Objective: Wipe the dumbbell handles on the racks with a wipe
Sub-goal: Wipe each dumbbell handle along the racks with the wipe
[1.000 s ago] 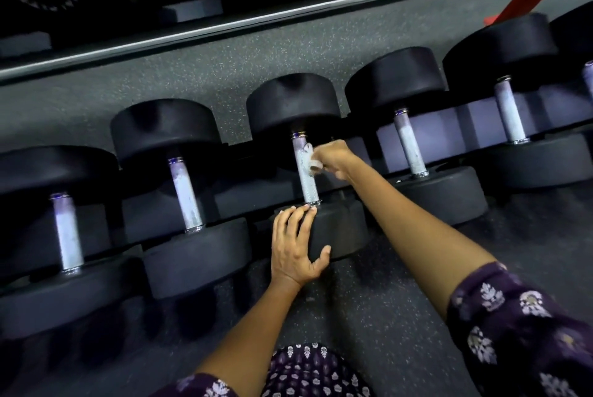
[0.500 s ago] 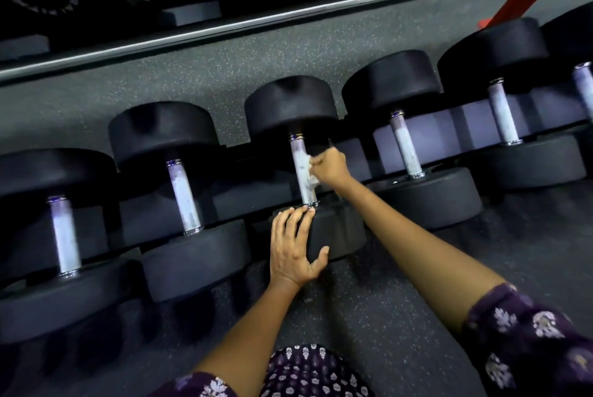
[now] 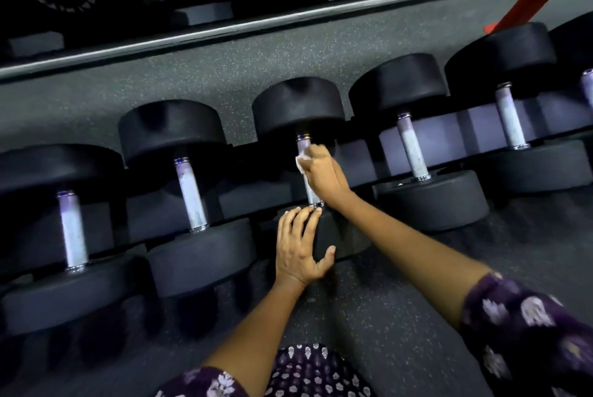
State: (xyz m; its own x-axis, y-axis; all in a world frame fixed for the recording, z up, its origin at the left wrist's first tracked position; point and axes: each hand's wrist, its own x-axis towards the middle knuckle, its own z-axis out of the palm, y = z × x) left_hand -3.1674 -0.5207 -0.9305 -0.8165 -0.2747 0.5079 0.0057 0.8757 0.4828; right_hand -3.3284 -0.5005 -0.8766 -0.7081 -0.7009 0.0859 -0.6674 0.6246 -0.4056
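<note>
Two hands work one black rubber dumbbell's pale steel handle (image 3: pixel 310 192), running near-to-far: right hand (image 3: pixel 322 177) grips a white wipe (image 3: pixel 300 163); left hand (image 3: pixel 300 247) rests flat, fingers straight.

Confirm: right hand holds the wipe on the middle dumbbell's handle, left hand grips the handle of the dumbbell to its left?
Not quite. The head view shows the left hand resting flat on the near head of the same middle dumbbell, not gripping the neighbour's handle. The right hand does hold the wipe on the middle handle.
</note>
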